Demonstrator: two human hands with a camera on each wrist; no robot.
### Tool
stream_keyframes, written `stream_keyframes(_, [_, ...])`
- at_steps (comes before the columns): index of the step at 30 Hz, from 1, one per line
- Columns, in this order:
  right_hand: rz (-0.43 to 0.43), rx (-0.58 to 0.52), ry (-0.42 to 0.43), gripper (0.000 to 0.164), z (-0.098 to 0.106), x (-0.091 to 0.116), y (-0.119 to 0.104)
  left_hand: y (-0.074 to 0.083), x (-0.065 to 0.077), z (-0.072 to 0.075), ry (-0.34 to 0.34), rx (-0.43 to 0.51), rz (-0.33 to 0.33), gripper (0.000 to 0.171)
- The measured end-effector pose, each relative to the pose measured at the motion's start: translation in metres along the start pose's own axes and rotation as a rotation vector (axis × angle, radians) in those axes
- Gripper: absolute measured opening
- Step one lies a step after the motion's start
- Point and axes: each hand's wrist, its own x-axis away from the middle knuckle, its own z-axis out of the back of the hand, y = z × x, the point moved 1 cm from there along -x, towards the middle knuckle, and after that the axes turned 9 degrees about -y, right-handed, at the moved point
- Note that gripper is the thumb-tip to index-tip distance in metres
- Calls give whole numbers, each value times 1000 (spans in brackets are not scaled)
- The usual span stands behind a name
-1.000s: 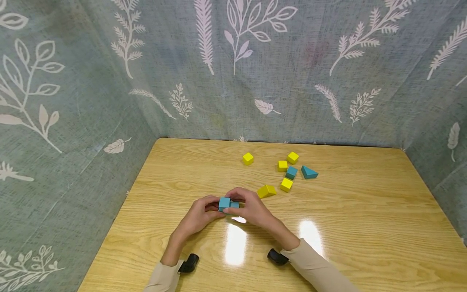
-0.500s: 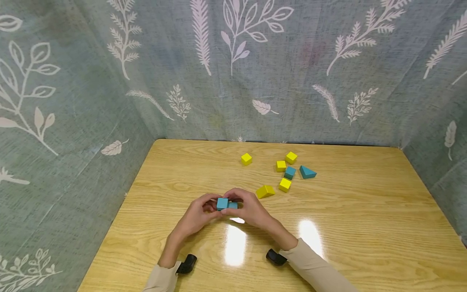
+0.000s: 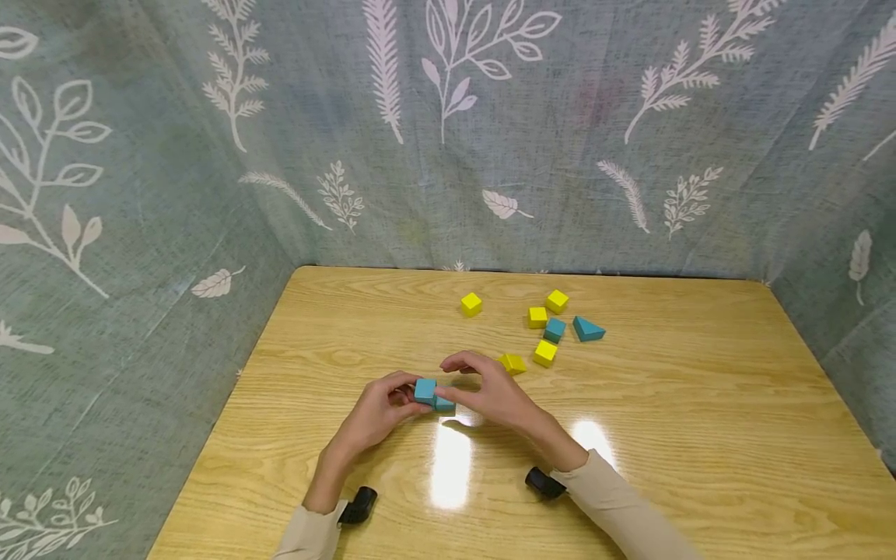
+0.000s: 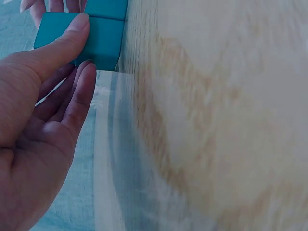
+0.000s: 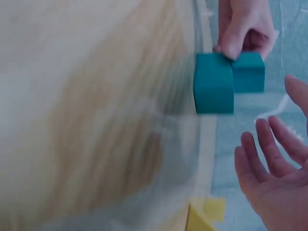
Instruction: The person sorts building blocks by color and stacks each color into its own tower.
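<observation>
My left hand (image 3: pixel 374 412) pinches a blue cube (image 3: pixel 425 390) between thumb and fingers, near the front middle of the wooden table. Below it and reaching out to its right is another blue block (image 3: pixel 445 405). In the right wrist view the cube sits on the lower block (image 5: pixel 214 84), with the left thumb at the seam between them. From the left wrist view, a seam also divides the lower blue blocks (image 4: pixel 107 43) side by side. My right hand (image 3: pixel 497 393) is just right of the stack, fingers spread and holding nothing.
Behind the hands lie several yellow cubes (image 3: pixel 545 353), a loose blue cube (image 3: pixel 554 330) and a blue triangular block (image 3: pixel 588 330). A yellow wedge-shaped block (image 3: pixel 516 363) is partly hidden by the right hand. A leaf-patterned curtain (image 3: pixel 420 194) borders the table (image 3: pixel 700 389).
My right hand has let go of the lower blue block and drawn back slightly to the right, its fingers opening. The left hand keeps its hold on the cube.
</observation>
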Motion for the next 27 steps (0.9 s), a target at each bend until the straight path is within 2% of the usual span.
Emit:
stream_keyframes(10, [17,141,109,35,42,15,6,2,-1,2,-3,-6,52,32])
stream_keyframes(17, [18,230,168,30,70,24,13,0,3,2,-6,10,54,32])
stream_keyframes(27, [-15,368,248,29,106,33,26,2,1,3,-7,-26,60,34])
